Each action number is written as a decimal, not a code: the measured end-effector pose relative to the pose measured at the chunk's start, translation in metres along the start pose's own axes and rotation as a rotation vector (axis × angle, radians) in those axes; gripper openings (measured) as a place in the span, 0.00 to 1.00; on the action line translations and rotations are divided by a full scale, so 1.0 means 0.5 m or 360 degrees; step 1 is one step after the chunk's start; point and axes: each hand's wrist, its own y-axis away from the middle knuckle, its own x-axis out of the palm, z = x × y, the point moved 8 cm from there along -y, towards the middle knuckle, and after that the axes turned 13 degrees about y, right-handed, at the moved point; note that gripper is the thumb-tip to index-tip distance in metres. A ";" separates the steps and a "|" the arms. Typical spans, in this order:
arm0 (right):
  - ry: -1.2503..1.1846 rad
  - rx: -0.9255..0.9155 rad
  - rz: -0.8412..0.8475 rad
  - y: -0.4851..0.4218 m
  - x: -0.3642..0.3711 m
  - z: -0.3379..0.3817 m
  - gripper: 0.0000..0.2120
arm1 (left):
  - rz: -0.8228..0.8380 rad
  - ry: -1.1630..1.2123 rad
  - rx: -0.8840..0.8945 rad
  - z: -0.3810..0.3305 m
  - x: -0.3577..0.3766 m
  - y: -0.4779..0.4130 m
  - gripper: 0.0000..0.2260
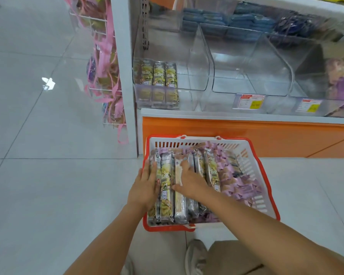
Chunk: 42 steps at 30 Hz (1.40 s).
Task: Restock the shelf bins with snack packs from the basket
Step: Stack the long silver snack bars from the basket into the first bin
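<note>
A: Pressing w/ both hands. Our left hand (145, 185) lies flat, fingers straight, vs the leftmost snack packs (165, 181) in the basket (167, 228), lower centre.
B: Right hand (189, 179)?
A: Spread over the middle packs, gripping nothing. We count approx six there and three shelved packs (159, 74) in the left bin (187, 100), mid-frame.

My only view: head cam, wide-angle, tilted forward and down. Basket (167, 228) close beneath, centre frame; shelf (226, 114) just beyond, facing me; floor (48, 175) fills left; my shoe (195, 255) at bottom edge.
</note>
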 end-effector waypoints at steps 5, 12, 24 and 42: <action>-0.0242 0.0003 -0.0064 0.009 -0.013 0.010 0.42 | 0.0050 -0.0040 -0.0033 -0.003 -0.004 -0.002 0.30; -0.1151 -0.0070 -0.0100 0.013 -0.128 -0.046 0.23 | -0.0140 0.0166 0.0020 -0.053 -0.081 -0.009 0.21; -0.1552 -0.0377 0.0478 0.074 -0.179 -0.026 0.20 | -0.0295 0.2354 -0.0276 -0.196 -0.179 0.005 0.09; -0.0215 -0.0598 -0.0523 0.169 -0.361 0.023 0.20 | -0.0902 0.1458 -0.0114 -0.222 -0.316 0.024 0.17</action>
